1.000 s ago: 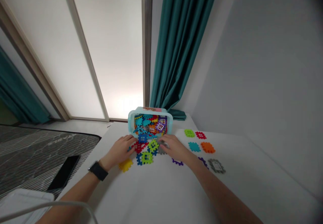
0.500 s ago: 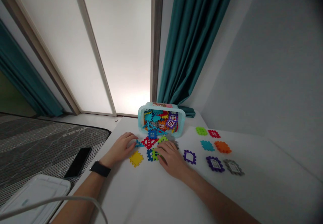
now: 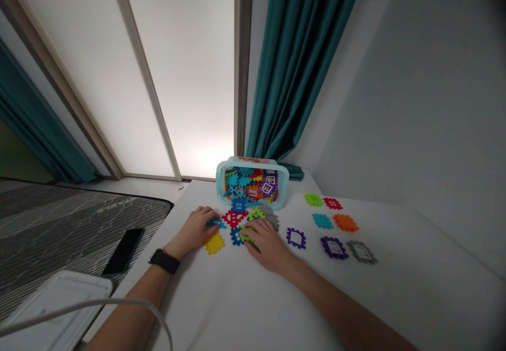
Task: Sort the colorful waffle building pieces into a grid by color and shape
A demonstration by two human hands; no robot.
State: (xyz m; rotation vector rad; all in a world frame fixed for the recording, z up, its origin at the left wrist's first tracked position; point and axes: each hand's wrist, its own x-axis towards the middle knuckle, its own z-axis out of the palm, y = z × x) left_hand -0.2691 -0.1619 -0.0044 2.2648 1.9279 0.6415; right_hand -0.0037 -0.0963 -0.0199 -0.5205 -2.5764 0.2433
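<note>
My left hand [image 3: 197,228], a dark watch on its wrist, has its thumb and fingers closed around the edge of a light blue interlocking tile [image 3: 217,223]. Just below lies a yellow tile [image 3: 214,243]. My right hand [image 3: 271,246] grips a lime green tile [image 3: 247,234] lying partly over a dark blue tile [image 3: 236,236]; its fingers cover part of the green one. Between and beyond the hands are a red tile [image 3: 234,218], a blue window tile [image 3: 239,205], another green tile [image 3: 256,213] and grey tiles [image 3: 272,218].
A pale blue tub [image 3: 286,187] lies on its side, full of mixed tiles. Right of my hands, several tiles are spread out, among them an orange tile [image 3: 346,223] and a purple frame [image 3: 296,238]. A white cable [image 3: 118,301] crosses the lower left, near a white lid [image 3: 59,303].
My left hand has moved slightly right and its fingers have closed onto the light blue tile. The right hand stays at the green tile. The view has shifted a little.
</note>
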